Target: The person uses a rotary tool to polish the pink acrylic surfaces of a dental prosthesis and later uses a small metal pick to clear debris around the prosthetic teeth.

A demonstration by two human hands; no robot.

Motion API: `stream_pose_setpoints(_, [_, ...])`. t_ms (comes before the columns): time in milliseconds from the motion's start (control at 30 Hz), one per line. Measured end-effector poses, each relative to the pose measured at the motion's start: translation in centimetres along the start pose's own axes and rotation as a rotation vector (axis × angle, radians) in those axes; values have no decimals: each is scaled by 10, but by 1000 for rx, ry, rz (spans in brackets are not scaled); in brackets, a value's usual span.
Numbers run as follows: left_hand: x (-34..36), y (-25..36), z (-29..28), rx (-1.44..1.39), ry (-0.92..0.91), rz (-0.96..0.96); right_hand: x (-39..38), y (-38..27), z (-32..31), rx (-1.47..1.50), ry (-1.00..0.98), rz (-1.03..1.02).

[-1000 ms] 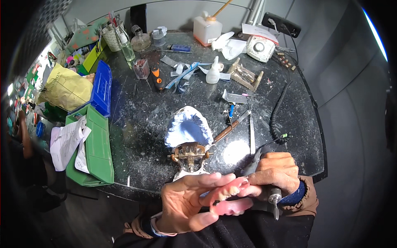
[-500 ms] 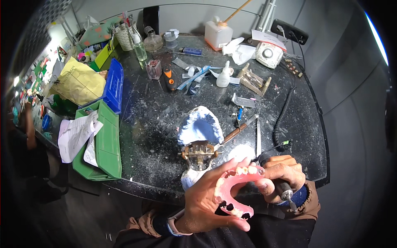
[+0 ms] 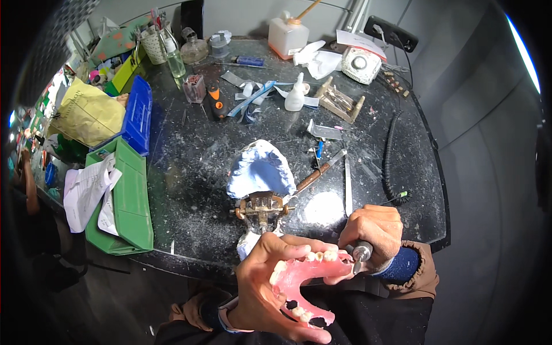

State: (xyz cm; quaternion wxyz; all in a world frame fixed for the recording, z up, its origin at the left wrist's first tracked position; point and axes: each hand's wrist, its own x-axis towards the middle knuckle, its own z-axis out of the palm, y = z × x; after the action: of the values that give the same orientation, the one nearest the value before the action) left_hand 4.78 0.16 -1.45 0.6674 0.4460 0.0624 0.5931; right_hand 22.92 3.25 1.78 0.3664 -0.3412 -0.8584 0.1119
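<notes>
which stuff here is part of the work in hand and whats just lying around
In hand:
- pink denture, in the left hand
- rotary handpiece, in the right hand
- probably the blue cast

Seemingly lying about:
- white squeeze bottle
- orange-and-black tool
- yellow bag
- green bin

Right sleeve (image 3: 427, 270): brown, gathered edge
Right cuff (image 3: 407, 264): dark blue, pale specks
Left wristband (image 3: 225, 316): pale, narrow
Lap cloth (image 3: 376, 313): black
</notes>
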Motion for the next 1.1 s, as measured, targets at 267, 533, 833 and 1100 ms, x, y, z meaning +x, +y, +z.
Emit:
stream_pose_setpoints(267, [-9, 3, -19, 110, -101, -29, 5, 5, -4, 33, -38, -34])
stream_pose_setpoints(533, [-13, 14, -20, 255, 48, -188, 8, 1, -3, -80, -172, 0])
stream_pose_setpoints(833, [-10, 10, -25, 294, 16, -175, 6, 2, -1, -102, -167, -31])
stream_pose_setpoints(1100, [-9, 8, -25, 209, 1, -177, 7, 3, -3, -100, -177, -109])
